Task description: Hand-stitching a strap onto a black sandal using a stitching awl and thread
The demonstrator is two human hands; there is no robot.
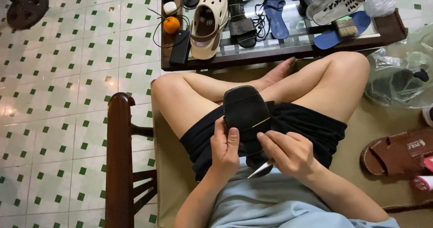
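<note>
Both hands grip one black sandal [247, 113] over the lap: left hand [224, 149] clasps its edge, right hand [288, 152] pinches a thin blade [260, 168]. Light, flexible; support sole edges.

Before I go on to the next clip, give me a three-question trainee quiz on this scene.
1. True or false: the left hand grips the black sandal at its side edge.
2. Which lies beside the orange ball on the glass table? A) beige clog B) brown sandal
3. What thin pale thing pokes out below the right hand?

Key: 1 true; 2 A; 3 a white blade-like tool, its kind unclear.
</note>
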